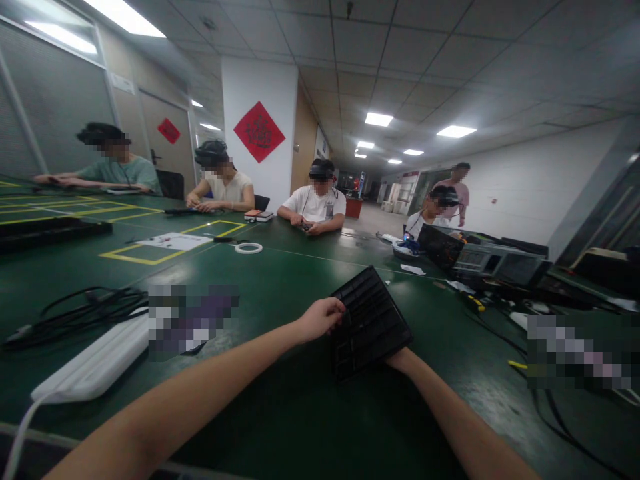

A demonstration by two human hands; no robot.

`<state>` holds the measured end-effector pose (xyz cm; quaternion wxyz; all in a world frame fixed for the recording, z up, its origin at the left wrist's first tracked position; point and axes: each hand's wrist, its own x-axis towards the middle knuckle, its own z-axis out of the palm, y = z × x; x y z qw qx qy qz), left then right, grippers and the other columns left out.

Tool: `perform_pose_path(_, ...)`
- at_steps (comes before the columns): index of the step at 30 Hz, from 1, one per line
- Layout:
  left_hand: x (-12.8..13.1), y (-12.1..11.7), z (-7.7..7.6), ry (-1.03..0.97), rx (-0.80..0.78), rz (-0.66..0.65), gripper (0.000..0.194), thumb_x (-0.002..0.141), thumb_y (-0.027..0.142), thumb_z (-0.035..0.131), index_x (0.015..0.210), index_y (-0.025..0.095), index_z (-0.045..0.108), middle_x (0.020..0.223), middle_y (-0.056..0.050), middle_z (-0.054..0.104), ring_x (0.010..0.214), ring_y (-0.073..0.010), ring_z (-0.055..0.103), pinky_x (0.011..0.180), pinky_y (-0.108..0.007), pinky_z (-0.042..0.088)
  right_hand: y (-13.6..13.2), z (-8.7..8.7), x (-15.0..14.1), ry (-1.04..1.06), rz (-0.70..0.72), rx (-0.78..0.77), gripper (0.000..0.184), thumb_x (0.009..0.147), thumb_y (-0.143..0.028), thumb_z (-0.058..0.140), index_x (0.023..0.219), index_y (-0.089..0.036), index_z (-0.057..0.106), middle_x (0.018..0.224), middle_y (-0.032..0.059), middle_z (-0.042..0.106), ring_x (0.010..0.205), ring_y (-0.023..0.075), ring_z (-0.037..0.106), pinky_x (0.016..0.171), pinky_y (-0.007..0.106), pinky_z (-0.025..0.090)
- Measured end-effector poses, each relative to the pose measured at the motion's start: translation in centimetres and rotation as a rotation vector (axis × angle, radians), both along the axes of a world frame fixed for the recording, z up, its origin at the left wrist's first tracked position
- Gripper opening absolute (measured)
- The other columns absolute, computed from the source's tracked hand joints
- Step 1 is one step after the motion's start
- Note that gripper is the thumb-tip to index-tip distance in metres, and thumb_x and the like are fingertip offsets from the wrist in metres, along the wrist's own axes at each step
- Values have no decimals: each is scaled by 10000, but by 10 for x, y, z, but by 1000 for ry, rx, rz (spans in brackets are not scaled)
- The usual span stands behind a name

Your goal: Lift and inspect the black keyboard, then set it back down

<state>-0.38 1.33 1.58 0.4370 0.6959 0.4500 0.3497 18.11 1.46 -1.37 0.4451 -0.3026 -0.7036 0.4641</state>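
Observation:
A black compartmented tray is tilted up off the green table in front of me. My left hand grips its left edge with curled fingers. My right hand is mostly hidden behind the tray's lower right corner and appears to hold it from underneath.
A white power strip and black cables lie at the left. Electronic equipment and wires crowd the right side. A white tape ring and papers lie farther back. Several seated people work along the far edge, and one person stands behind them.

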Motion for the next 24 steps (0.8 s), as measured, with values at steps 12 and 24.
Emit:
perform_pose_path(12,-7,-6,15,499,437,-90,162,766,127,443,860,156,571,831,-48,603,777,-167,554,690,-261,423,0,-3,9,84,2,-81,413,621,-547,611,944,-290,639,1060,27,638,984,211,566,943,413,412)
perform_pose_path(24,2,-4,21,622,499,-36,144,816,251,454,788,165,567,770,-46,602,719,-177,559,626,-249,393,-4,3,14,-16,-23,-64,457,651,-565,572,1003,-277,617,1101,35,618,1024,210,549,976,411,381)
